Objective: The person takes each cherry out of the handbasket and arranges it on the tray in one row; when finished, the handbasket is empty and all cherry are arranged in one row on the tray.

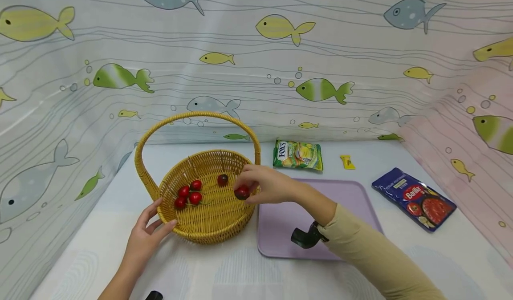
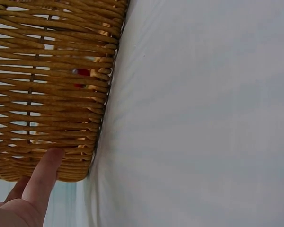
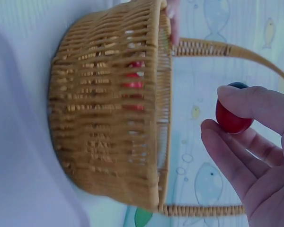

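Note:
A round wicker basket (image 1: 208, 233) with a tall arched handle stands on the table. Inside, several red cherries (image 1: 195, 197) lie toward the left and a dark-red plum-like fruit (image 1: 222, 180) sits farther back. Over the basket's right rim, my right hand (image 1: 266, 185) pinches another dark-red plum-like fruit (image 3: 234, 111) between thumb and fingers, its top darker than its base. My left hand (image 1: 146, 235) rests against the basket's left front side, fingers spread. In the left wrist view, one extended digit (image 2: 45, 175) of that hand touches the woven wall (image 2: 47, 109).
Right of the basket lies a lilac tray (image 1: 276, 246), with the right forearm and a black wrist mount (image 1: 306, 237) over it. Behind it is a green Fox's candy bag (image 1: 298, 155), with a small yellow packet (image 1: 347, 162) nearby. A blue Barilla sauce pouch (image 1: 414, 198) lies far right.

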The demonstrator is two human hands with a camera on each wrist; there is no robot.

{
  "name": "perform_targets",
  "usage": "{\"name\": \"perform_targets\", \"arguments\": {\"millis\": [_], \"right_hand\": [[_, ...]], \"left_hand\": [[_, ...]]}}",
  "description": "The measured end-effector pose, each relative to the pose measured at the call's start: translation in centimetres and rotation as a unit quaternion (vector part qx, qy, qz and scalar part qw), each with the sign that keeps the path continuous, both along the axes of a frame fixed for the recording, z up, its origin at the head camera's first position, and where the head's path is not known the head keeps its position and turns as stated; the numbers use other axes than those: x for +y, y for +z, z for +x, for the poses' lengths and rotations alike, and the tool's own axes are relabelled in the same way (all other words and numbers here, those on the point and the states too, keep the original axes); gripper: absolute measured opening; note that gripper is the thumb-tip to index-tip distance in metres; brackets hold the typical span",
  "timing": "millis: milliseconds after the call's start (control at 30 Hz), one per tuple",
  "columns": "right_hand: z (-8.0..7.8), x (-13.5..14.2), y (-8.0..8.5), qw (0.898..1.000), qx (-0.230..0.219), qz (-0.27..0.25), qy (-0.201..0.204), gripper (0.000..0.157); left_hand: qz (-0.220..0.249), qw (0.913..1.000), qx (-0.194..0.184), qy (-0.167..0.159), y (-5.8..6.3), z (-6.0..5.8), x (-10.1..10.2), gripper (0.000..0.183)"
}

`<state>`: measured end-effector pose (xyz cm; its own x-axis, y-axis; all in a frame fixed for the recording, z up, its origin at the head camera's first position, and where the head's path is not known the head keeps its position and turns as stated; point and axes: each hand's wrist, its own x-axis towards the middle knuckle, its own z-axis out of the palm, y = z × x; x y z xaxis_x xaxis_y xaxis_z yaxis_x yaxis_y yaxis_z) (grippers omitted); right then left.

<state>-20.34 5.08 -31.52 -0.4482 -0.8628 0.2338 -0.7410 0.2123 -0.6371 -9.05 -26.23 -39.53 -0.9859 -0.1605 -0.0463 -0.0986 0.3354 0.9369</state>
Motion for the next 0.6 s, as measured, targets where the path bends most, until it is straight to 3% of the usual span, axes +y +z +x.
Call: {"name": "perform_targets", "arguments": {"millis": [233,600], "right_hand": [[0.2,2.8,-0.9,1.0,0.011,-0.019,-0.02,0.03],[-0.2,6.4,-3.9,0.996,-0.025,-0.02,-0.08,0.032]], "left_hand": [[0.001,1.0,-0.004,0.002,0.0,0.1,0.0,0.079],[0.002,1.0,0.003,0.0,0.0,0.0,0.0,0.077]]}}
